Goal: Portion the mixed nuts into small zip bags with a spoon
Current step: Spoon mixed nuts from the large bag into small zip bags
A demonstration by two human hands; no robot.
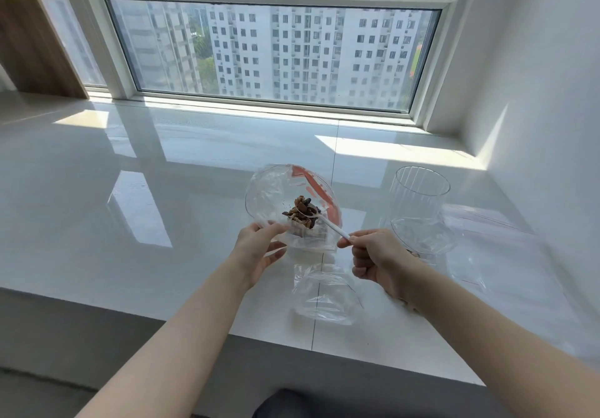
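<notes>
A clear zip bag [276, 190] with a red zip strip is held up open above the white sill, mouth toward the window. My left hand [259, 248] grips its near lower edge. Brown mixed nuts [300, 211] sit inside the bag. My right hand [373, 258] pinches the handle of a white plastic spoon [328, 224], whose bowl is among the nuts inside the bag. Another clear zip bag [324, 297] lies flat on the sill below my hands.
A clear ribbed glass [418, 193] stands to the right with a clear bag [422, 235] in front of it. More flat zip bags [500, 248] lie at the far right near the wall. The sill's front edge [227, 333] runs below my arms. The window is behind.
</notes>
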